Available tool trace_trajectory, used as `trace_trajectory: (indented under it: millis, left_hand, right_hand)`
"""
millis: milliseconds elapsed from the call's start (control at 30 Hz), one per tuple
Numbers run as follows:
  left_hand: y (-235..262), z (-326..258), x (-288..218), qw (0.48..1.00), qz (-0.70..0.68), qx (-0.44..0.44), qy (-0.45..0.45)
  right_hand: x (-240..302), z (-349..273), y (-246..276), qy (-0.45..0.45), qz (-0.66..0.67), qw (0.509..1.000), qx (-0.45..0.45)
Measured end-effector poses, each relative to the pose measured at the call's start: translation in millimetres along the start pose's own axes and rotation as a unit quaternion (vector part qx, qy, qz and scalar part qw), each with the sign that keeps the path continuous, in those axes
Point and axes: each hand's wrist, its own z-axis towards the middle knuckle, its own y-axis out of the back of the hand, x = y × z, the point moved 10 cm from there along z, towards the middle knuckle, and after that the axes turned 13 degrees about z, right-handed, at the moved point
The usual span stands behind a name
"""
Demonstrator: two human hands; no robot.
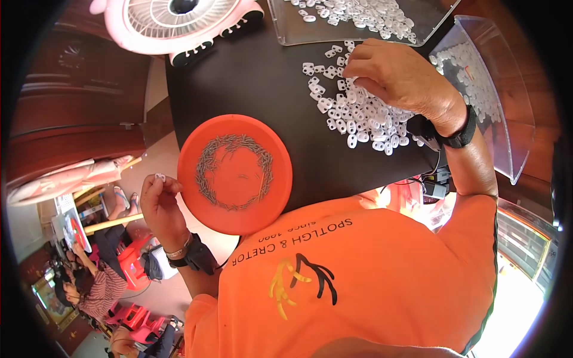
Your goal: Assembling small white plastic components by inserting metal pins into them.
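My left hand (156, 206) is raised just off the left rim of a round orange-red plate (236, 224), pinching a small white plastic piece (160, 176) between thumb and fingertips. On the plate, thin grey metal pins or screws (203, 179) lie in a loose ring. My right hand (400, 74) hovers over a heap of small white oval pieces with two holes each (364, 122) on the table's right side. Its fingers are bent together, and whatever they may hold is hidden.
The table (245, 83) is dark. At its far edge stands a pink fan (173, 30). A clear tray (310, 39) and a clear bin (501, 89) hold more white pieces. Another person (104, 289) sits at lower left among red stools (132, 265).
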Motion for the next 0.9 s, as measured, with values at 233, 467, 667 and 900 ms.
trace_trajectory:
  millis: [233,467,667,900]
  left_hand:
    - [25,-16,9,0.999,-0.029,-0.025,0.004]
    - [5,0,9,0.998,-0.062,0.02,0.024]
    - [-19,-5,20,0.994,-0.088,0.042,0.05]
    - [-33,-16,8,0.994,-0.055,0.09,0.018]
  right_hand:
    - [10,-13,3,-0.013,-0.009,1.0,-0.001]
    - [27,-29,28,-0.042,-0.017,0.996,-0.075]
    - [50,-57,-6,-0.069,0.064,0.995,-0.03]
    - [48,-26,-42,-0.01,-0.022,1.0,0.002]
